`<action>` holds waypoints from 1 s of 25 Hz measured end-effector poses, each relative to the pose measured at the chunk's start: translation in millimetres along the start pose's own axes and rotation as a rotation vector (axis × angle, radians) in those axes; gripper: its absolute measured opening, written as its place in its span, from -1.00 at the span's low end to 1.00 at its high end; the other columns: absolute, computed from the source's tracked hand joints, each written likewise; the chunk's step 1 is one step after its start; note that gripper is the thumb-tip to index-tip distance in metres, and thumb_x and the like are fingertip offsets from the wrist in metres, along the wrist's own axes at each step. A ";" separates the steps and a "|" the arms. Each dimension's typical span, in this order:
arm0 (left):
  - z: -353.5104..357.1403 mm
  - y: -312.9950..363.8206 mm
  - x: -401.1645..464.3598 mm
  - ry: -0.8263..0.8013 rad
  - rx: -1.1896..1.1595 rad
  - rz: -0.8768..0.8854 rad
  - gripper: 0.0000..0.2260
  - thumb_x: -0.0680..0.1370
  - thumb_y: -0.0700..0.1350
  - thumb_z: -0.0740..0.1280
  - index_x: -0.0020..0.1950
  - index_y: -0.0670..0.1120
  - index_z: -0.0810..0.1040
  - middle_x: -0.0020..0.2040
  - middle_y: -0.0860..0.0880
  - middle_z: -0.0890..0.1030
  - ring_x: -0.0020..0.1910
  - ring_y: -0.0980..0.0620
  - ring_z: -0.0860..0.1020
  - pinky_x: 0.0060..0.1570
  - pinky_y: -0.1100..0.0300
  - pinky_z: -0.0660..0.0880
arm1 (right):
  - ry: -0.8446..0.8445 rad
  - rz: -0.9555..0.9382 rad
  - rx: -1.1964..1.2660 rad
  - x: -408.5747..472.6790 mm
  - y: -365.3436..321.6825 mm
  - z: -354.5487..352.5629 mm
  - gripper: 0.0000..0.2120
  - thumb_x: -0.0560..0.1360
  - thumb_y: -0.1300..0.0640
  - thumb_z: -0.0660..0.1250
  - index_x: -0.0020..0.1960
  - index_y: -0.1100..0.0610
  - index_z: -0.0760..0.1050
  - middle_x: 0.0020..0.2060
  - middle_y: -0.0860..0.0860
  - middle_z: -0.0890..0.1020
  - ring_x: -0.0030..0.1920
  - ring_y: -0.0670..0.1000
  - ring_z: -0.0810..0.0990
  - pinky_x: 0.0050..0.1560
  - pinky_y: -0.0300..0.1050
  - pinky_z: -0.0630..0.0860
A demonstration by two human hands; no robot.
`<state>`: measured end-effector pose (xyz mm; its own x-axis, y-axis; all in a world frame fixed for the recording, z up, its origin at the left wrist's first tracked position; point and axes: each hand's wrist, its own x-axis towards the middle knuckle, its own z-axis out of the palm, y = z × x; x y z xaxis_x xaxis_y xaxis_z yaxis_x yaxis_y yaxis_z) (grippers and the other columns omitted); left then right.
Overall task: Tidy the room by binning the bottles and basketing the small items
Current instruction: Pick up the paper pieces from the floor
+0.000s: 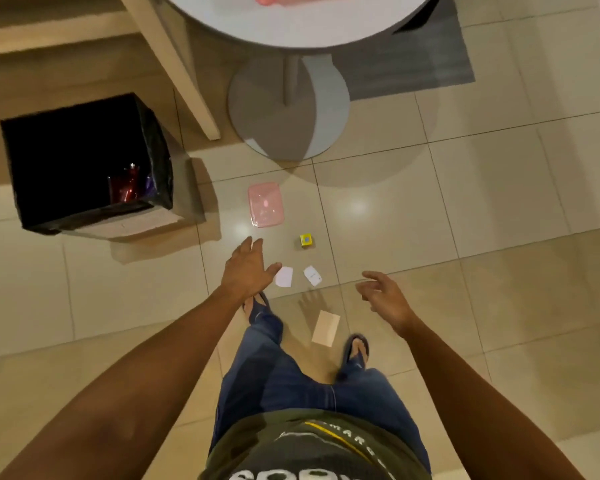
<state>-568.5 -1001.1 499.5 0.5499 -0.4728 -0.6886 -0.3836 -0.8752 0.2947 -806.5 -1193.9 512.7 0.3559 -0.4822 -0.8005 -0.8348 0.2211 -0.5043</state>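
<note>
Both my arms reach forward and down over the tiled floor. My left hand is stretched out flat, palm down, fingers long and a little fanned, its grip spread wide and holding nothing. My right hand hangs lower and nearer to me, fingers loosely curled but apart, that grip also spread and empty.

Just past my left fingertips lies a pink lid, flat on the floor. To its right and a bit closer to me sits a small yellow cube. Between my hands are two white paper scraps, the left one seen right beside my left thumb, the other just to its right. A beige card lies between my feet.

Off to my left stands the bin, lined with a black bag; inside, at the near corner, I can make out a reddish bottle and something purple next to it. Ahead is the round white table on its pedestal, with a pink thing at the top edge, cut off from sight.
</note>
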 end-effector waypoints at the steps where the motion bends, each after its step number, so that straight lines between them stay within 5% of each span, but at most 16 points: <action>1: 10.8 -0.6 -9.8 0.004 0.002 -0.010 -0.24 0.58 0.26 0.25 0.63 -0.09 0.06 0.64 -0.15 0.04 0.58 -0.21 0.11 0.51 -0.13 0.17 | -0.040 -0.017 -0.050 -0.7 7.5 2.4 -0.60 0.57 0.05 0.41 0.39 0.05 0.48 0.10 0.03 0.65 0.12 0.05 0.62 0.19 -0.01 0.55; 5: 67.7 9.0 -45.3 0.033 -0.022 -0.028 -0.26 0.59 0.22 0.28 0.62 -0.09 0.08 0.64 -0.15 0.04 0.58 -0.21 0.12 0.50 -0.12 0.19 | -0.162 -0.121 -0.247 0.6 46.8 4.4 -0.57 0.55 0.01 0.43 0.39 0.02 0.47 0.15 0.00 0.62 0.13 0.00 0.58 0.01 -0.22 0.43; 14: 184.8 26.9 -84.0 -0.064 0.055 0.006 -0.25 0.58 0.22 0.29 0.62 -0.09 0.08 0.64 -0.14 0.04 0.59 -0.17 0.11 0.52 -0.09 0.19 | -0.244 -0.105 -0.459 -9.5 176.6 -6.0 -0.42 0.54 0.08 0.43 0.51 0.03 0.32 0.29 0.08 0.56 0.13 0.04 0.58 0.15 -0.14 0.51; 19: 214.4 7.7 -73.4 -0.114 0.092 0.118 -0.25 0.58 0.24 0.27 0.62 -0.09 0.09 0.64 -0.14 0.03 0.58 -0.18 0.12 0.51 -0.11 0.20 | -0.153 -0.073 -0.435 -7.8 230.3 31.3 -0.42 0.54 0.14 0.38 0.53 0.08 0.33 0.32 0.13 0.58 0.27 0.09 0.57 0.20 -0.17 0.47; 25: 255.3 -51.1 -27.8 -0.112 0.228 0.175 -0.25 0.57 0.26 0.26 0.62 -0.08 0.08 0.64 -0.14 0.04 0.58 -0.18 0.12 0.51 -0.10 0.21 | -0.235 -0.043 -0.523 26.5 286.3 89.9 -0.31 0.51 0.05 0.45 0.56 0.01 0.25 0.40 0.07 0.46 0.34 0.10 0.51 0.27 -0.08 0.49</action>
<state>-753.6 -917.2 334.4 0.3802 -0.5891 -0.7131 -0.6287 -0.7301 0.2679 -998.3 -1067.1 318.0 0.4279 -0.2670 -0.8635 -0.8931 -0.2719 -0.3585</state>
